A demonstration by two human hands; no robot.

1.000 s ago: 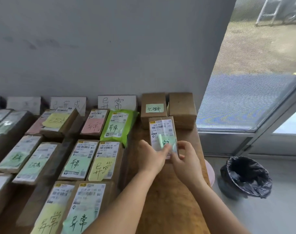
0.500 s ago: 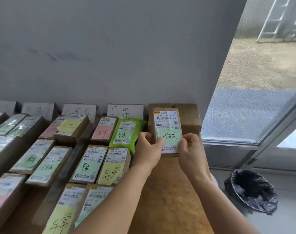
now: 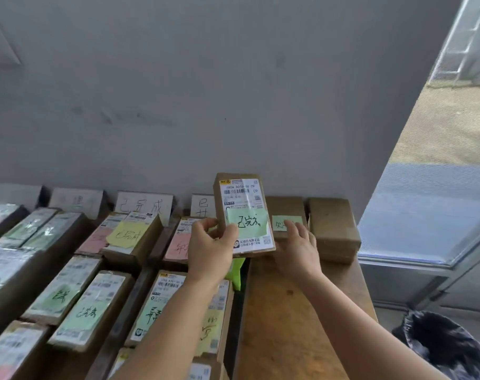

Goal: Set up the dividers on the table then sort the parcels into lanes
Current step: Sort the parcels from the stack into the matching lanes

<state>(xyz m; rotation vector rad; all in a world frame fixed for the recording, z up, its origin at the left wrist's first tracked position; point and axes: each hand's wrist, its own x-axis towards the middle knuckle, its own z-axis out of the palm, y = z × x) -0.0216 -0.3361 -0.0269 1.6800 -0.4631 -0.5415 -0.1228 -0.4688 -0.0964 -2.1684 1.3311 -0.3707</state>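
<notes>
My left hand (image 3: 210, 252) grips a small brown parcel (image 3: 244, 198) with a white shipping label and a green handwritten note, lifted and tilted toward me above the table. My right hand (image 3: 297, 249) is off the parcel, fingers relaxed, reaching over the table's right end toward a brown box with a green note (image 3: 285, 212). A plain brown box (image 3: 333, 229) sits next to that one. White lane signs (image 3: 144, 207) lean on the wall. Dark dividers (image 3: 129, 303) separate lanes filled with several labelled parcels (image 3: 91, 305).
The wooden table (image 3: 288, 325) ends at the right, just before a glass door (image 3: 439, 187). A bin with a black bag (image 3: 447, 349) stands on the floor at lower right. A grey wall closes off the back.
The parcel has risen from the table and shifted left. My right hand has let go of it and moved toward the boxes at the back right; the left hand alone holds it.
</notes>
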